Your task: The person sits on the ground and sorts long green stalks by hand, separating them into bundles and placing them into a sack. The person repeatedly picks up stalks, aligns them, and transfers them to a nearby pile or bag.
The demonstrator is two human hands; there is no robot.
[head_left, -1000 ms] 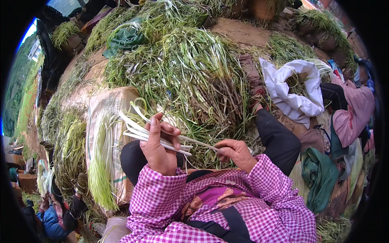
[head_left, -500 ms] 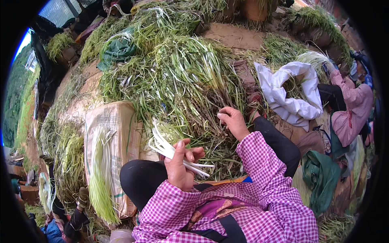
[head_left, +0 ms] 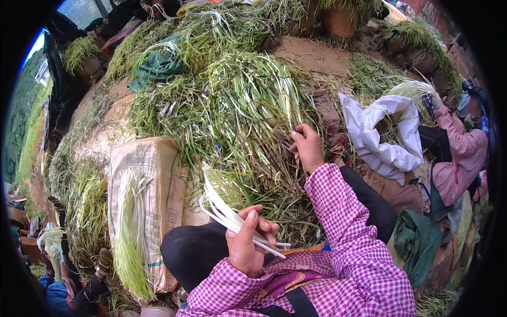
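A small bunch of slim white stalks (head_left: 219, 207), perhaps leeks or chives, rests across the fingers of my left hand (head_left: 247, 245). Its pale cut-looking ends stick out on the right side of the palm. Farther up and to the right, my right hand (head_left: 308, 148) is at the near edge of a big heap of long green and white stalks (head_left: 253, 95). Its thumb and forefinger are drawn together against the heap; what they pinch, if anything, is hard to see. Brownish roots or withered leaves (head_left: 274, 171) lie beside that hand.
Left of my knee, a bundle of cleaned stalks (head_left: 131, 232) lies on a folded woven sack (head_left: 169, 195). A white sack (head_left: 369, 148) stands open-mouthed at the right, near another person (head_left: 459, 153) holding stalks. A green cloth (head_left: 417, 243) lies nearer me. Loose greens spread around.
My right hand has moved slightly up to the heap, its fingers now against the stalks. My left hand, with its bunch, appears a little lower and to the right as the view shifts.
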